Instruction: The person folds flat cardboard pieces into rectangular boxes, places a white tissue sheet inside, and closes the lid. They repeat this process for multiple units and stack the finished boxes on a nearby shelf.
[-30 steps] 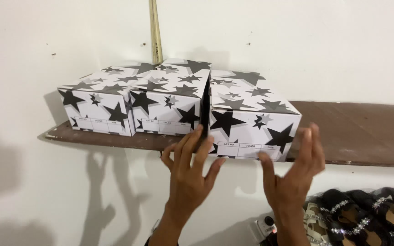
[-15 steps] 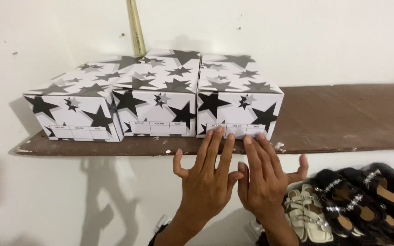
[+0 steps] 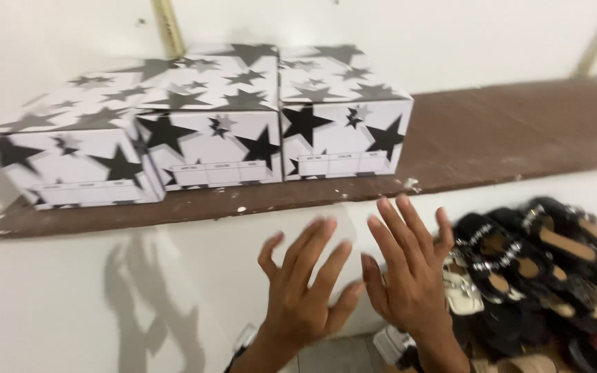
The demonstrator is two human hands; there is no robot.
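Hands, left [image 3: 305,293] and right [image 3: 409,266], spread empty below seemingly cardboard star-printed boxes [image 3: 343,114] on wooden shelf [image 3: 492,138].

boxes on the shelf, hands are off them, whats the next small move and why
Probably reach the right hand down to the sandals. Three star boxes sit flush in a row on the shelf, both hands are empty and open below its edge, and bare shelf remains to the right.

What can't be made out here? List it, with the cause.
Head view only:
- Contents of the three star-printed boxes: lids closed.
- Left hand and right hand: fingers motion-blurred, wrists cut by the bottom edge.
- Sandal pile: cut by the right edge, pairs blurred.
- Shelf: far end out of frame.
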